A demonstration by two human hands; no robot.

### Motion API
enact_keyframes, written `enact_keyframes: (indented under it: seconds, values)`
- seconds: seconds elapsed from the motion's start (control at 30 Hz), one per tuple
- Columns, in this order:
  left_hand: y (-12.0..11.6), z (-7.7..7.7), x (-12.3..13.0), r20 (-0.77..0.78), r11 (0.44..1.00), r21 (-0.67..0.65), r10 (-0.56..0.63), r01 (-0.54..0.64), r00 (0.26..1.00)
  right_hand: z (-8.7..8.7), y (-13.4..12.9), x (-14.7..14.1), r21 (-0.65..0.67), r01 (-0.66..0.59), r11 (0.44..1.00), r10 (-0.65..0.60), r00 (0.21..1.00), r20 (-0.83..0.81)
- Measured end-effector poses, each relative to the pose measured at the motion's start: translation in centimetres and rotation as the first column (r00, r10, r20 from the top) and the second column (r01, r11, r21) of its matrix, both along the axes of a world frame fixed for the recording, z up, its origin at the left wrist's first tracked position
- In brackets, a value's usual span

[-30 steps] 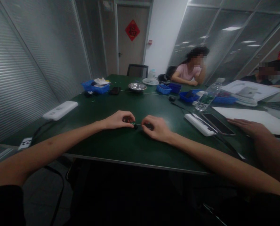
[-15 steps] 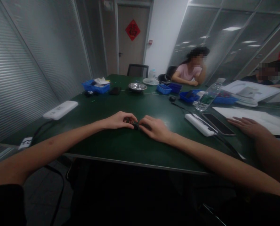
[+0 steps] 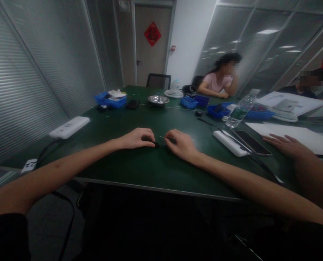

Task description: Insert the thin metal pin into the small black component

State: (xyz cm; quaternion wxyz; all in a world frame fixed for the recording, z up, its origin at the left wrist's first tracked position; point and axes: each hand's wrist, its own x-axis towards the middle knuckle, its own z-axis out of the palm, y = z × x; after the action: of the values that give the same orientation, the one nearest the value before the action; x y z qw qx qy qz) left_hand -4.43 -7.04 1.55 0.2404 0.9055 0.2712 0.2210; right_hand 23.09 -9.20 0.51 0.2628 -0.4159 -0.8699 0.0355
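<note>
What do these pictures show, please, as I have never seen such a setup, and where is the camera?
There is no machine here: these are a person's own bare hands, seen from one camera worn on their head, looking forward and down. The left hand pinches a small dark object, too small to identify. The right hand holds a thin rod, its tip pointing toward that object across a gap. On the green table beyond are a metal bowl and blue baskets; to the right are a clear bottle and a phone. The hand at far right belongs to someone else.
</note>
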Motion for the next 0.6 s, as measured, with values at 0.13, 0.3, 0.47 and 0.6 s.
enact_keyframes:
  seconds: [0.13,0.3,0.47,0.6]
  values:
    - [-0.2,0.3,0.0,-0.004,0.998,-0.054,-0.03,0.03,1.0,0.0,0.0,0.0,-0.001,-0.01,1.0,0.01,1.0,-0.002]
    - [0.7,0.5,-0.9,-0.05,0.996,-0.082,0.028,-0.032,0.998,-0.1,0.0,0.0,0.0,-0.034,0.999,0.034,0.999,-0.011]
    - [1.8,1.2,-2.7,-0.126,0.982,-0.161,0.083,-0.103,0.989,0.0,0.0,0.1,-0.008,-0.039,0.999,0.039,0.999,-0.013]
    - [1.9,1.8,-3.6,-0.158,0.972,-0.228,0.029,-0.065,0.987,0.1,-0.1,0.0,-0.01,-0.037,0.999,0.037,0.999,-0.005]
